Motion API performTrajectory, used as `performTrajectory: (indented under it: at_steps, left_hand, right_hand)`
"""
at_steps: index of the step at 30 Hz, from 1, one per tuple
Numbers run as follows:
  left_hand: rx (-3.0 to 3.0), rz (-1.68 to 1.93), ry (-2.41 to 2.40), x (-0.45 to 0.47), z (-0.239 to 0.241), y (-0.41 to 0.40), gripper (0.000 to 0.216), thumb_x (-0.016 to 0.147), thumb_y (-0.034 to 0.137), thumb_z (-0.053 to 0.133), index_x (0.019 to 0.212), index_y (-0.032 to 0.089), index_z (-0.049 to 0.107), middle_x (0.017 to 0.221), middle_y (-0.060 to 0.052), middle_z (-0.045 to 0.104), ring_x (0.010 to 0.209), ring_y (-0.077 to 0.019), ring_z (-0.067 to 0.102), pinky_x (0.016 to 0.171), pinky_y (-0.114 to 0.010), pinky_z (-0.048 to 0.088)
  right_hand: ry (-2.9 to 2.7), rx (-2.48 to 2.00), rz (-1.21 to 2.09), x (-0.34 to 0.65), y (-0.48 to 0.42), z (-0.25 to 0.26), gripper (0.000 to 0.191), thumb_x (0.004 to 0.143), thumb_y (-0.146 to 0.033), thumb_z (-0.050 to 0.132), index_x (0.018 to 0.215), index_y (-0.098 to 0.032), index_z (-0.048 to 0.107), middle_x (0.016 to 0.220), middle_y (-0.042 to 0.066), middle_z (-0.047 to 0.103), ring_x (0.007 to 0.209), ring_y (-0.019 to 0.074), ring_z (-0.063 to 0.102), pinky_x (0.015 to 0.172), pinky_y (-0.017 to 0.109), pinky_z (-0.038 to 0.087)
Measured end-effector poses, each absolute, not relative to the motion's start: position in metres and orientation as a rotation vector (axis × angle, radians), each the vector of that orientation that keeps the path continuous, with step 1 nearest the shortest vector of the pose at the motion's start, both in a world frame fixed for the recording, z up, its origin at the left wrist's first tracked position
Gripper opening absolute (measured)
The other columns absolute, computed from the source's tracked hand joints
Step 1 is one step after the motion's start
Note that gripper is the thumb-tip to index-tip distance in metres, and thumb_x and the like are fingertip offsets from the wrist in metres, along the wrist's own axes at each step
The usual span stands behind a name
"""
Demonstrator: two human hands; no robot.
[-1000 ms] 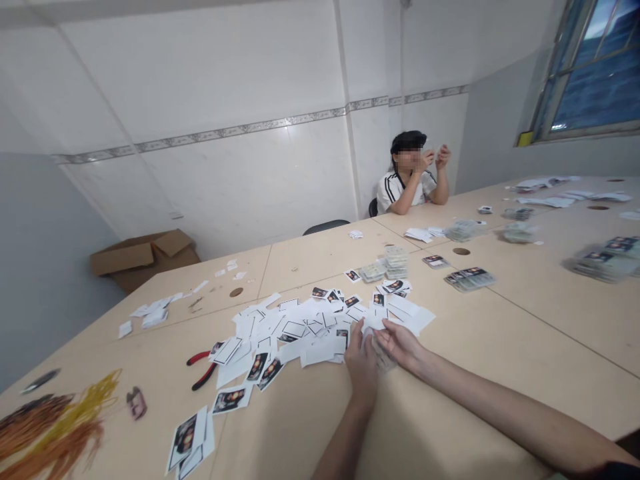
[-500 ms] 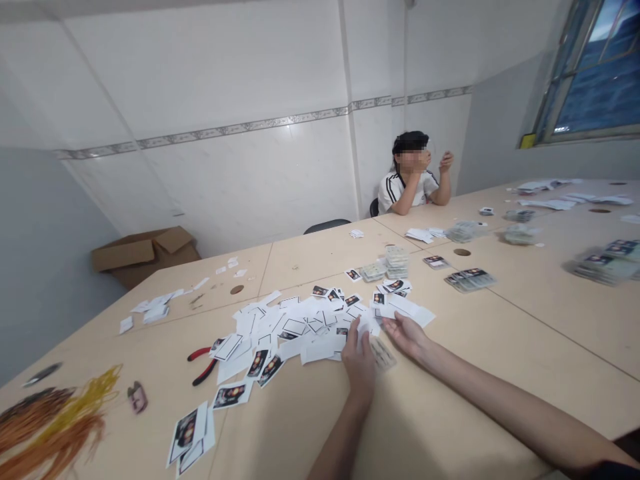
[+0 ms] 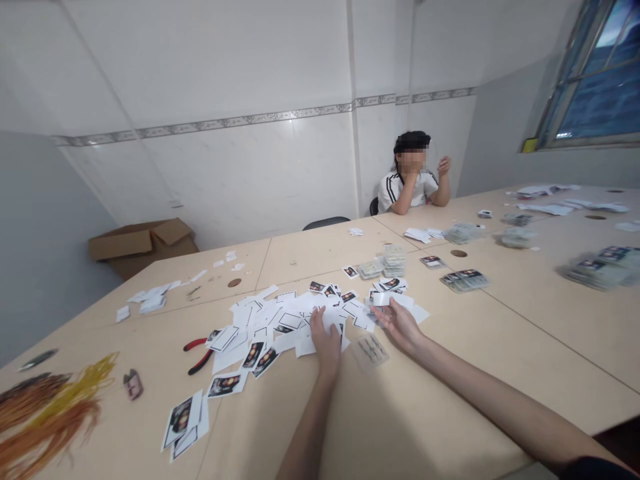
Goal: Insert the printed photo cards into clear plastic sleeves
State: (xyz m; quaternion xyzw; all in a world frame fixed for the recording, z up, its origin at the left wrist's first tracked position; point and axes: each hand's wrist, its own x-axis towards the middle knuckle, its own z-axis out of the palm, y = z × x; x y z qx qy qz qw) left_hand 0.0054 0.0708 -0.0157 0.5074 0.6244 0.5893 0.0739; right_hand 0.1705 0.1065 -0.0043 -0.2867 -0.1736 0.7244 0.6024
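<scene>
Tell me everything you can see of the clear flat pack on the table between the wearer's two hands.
The clear flat pack looks like thin, see-through plastic, roughly rectangular. Several small dark, slender shapes show in or on it, too small to identify. It lies flat on the pale wood-look table, turned at a slant, nearer the wearer than the paper pile. Neither the left hand nor the right hand touches it.
</scene>
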Motion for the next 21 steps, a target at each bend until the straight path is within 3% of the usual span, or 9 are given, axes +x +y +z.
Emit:
performTrajectory:
  at_steps: [2,4,12,21]
  left_hand:
    - [1.585,1.793,1.96,0.003,-0.011,0.068,0.043,0.064,0.003,0.044,0.104,0.017,0.05,0.129,-0.009,0.03,0.122,-0.0238,0.022,0.101,-0.039,0.018]
    - [1.78,1.773,2.117,0.004,-0.008,0.066,0.04,0.065,0.004,0.044,0.103,0.017,0.05,0.131,-0.01,0.026,0.123,-0.0253,0.018,0.101,-0.041,0.016]
    - [2.422,1.514,2.004,0.022,-0.016,0.06,0.023,0.073,0.009,0.042,0.09,0.02,0.053,0.115,-0.01,0.044,0.112,-0.0227,0.037,0.095,-0.047,0.022]
    - [2.257,1.539,1.931,0.019,-0.009,0.059,0.015,0.074,0.016,0.041,0.086,0.019,0.051,0.096,-0.009,0.055,0.098,-0.0217,0.048,0.091,-0.045,0.027]
  right_hand:
    - [-0.434,-0.634,1.667,0.17,0.107,-0.006,0.011,0.082,-0.018,0.042,0.073,-0.016,0.045,0.06,0.001,0.058,0.071,0.0177,0.064,0.062,0.025,0.053]
    - [-0.456,-0.613,1.671,0.169,0.107,-0.009,0.008,0.08,-0.018,0.047,0.072,-0.017,0.044,0.06,-0.001,0.057,0.072,0.0181,0.064,0.062,0.025,0.053]
    - [-0.608,-0.536,1.627,0.163,0.108,-0.019,0.022,0.066,-0.028,0.064,0.074,-0.02,0.045,0.071,-0.004,0.056,0.079,0.0139,0.061,0.065,0.02,0.05]
    - [-1.027,-0.598,1.358,0.161,0.105,-0.026,0.022,0.068,-0.033,0.059,0.082,-0.021,0.047,0.081,-0.001,0.053,0.082,0.0129,0.055,0.068,0.024,0.045]
